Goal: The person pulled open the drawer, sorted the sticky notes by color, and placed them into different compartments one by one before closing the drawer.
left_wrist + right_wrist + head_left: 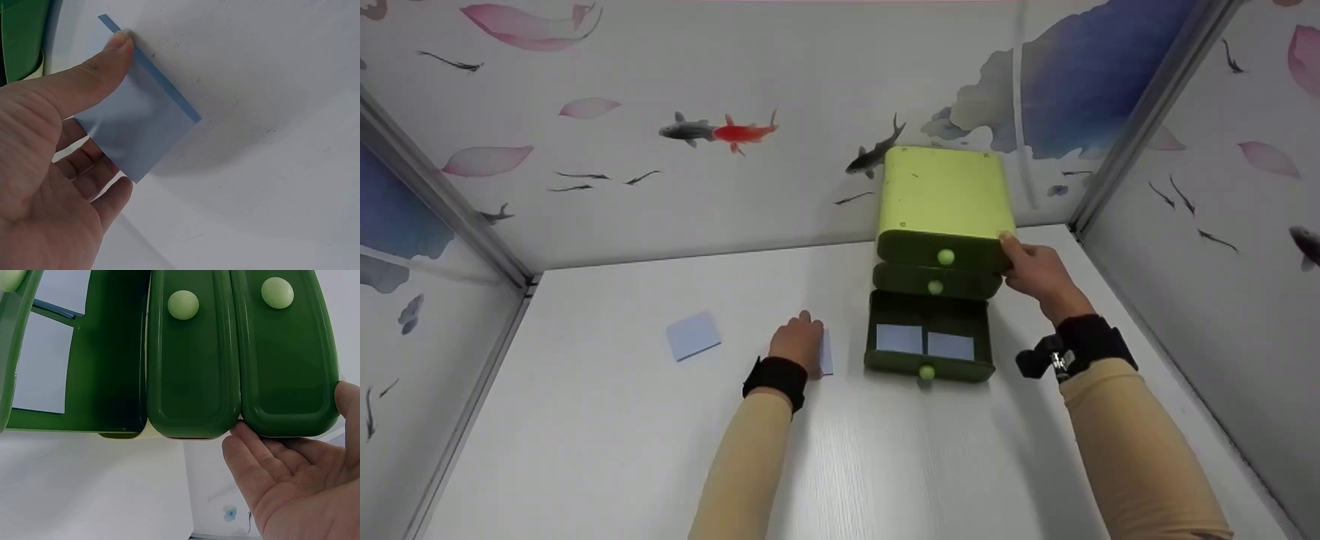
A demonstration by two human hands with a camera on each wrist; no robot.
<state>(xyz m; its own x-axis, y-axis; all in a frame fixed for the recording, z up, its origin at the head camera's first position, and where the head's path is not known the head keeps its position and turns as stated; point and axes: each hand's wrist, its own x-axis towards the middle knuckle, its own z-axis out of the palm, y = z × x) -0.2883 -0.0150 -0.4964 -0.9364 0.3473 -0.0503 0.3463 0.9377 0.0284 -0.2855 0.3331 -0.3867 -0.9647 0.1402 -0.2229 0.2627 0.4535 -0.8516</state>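
My left hand (797,343) is low over the white table, left of a green drawer cabinet (945,191). It pinches a pale blue sticky note pad (138,118), thumb along one edge and fingers at the opposite side. My right hand (1039,274) holds the cabinet at its upper right front corner, with the thumb up by the top and the fingers along the side of the top drawer (287,365). The bottom drawer (930,367) is pulled out, with two blue pads (898,338) lying side by side in it. The middle drawer (194,371) is in line with the top one.
Another blue sticky note pad (693,335) lies on the table (607,420) left of my left hand. Each drawer front has a round light-green knob (946,257). Walls printed with fish and petals (780,195) enclose the table at the back and sides.
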